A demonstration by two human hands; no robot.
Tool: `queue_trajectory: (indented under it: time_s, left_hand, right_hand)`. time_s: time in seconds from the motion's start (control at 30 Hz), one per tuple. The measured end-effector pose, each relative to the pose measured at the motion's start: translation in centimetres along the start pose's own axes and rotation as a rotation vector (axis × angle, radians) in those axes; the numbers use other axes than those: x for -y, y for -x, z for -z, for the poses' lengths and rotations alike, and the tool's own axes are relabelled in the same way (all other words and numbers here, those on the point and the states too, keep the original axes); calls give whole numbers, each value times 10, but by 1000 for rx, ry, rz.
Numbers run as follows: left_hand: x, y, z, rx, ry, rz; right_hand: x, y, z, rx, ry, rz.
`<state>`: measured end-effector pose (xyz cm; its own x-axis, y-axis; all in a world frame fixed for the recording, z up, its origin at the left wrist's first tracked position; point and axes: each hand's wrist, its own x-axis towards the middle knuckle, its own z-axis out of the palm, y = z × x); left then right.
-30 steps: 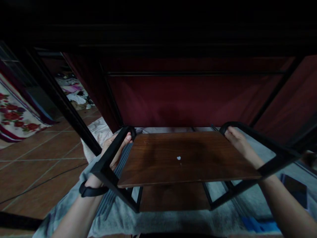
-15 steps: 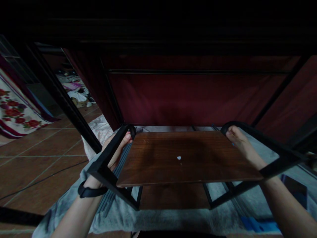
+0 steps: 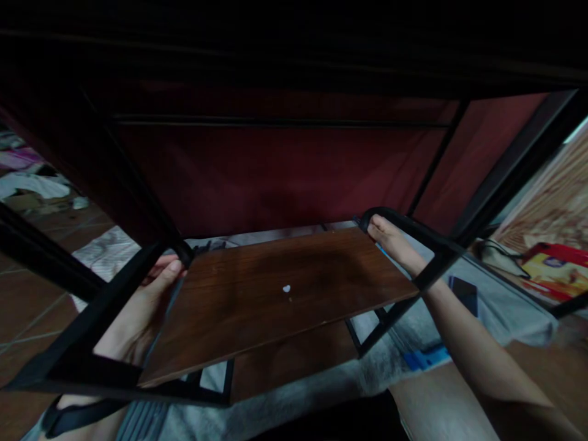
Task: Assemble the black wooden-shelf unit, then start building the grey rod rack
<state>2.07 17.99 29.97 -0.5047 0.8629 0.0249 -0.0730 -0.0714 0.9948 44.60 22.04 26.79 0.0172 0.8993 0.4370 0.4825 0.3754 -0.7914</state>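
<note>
A small black metal rack with brown wood-grain boards stands before me, its upper board (image 3: 275, 294) tilted down to the left. A small white heart-shaped mark lies near that board's middle. My left hand (image 3: 154, 291), wearing a black wristband (image 3: 87, 413), reaches through the left side frame (image 3: 68, 343), fingers closed around its far corner. On the opposite side, my right hand (image 3: 390, 236) is closed around the far corner of the right side frame (image 3: 411, 229). A lower board (image 3: 298, 361) shows beneath; the fingertips of both hands are partly hidden.
Dark bars of a larger frame (image 3: 514, 165) surround the rack, with a dark red cloth (image 3: 285, 177) behind. A grey blanket (image 3: 500, 306) lies below, holding a phone (image 3: 463, 295) and a blue object (image 3: 427, 357). A red and yellow box (image 3: 558, 269) sits right.
My view has turned to the right. The rack now looks tilted, its left side lower and nearer. Both hands remain on its side frames.
</note>
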Motion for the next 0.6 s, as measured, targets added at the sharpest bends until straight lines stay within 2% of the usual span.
queue_trajectory:
  time_s: [0.13,0.3,0.47,0.6]
  left_hand:
    - [-6,4,-5,-9,-28,-11]
    - [-11,11,-6,-48,5,52]
    - [-10,15,-1,-20,-2,22]
    - [-3,14,7,10,-49,-13]
  right_hand:
    - [-4,0,0,32,-69,22]
    - [-3,8,1,15,-42,55]
    - [-3,20,0,30,-121,-45]
    - [-3,27,0,-23,-160,-143]
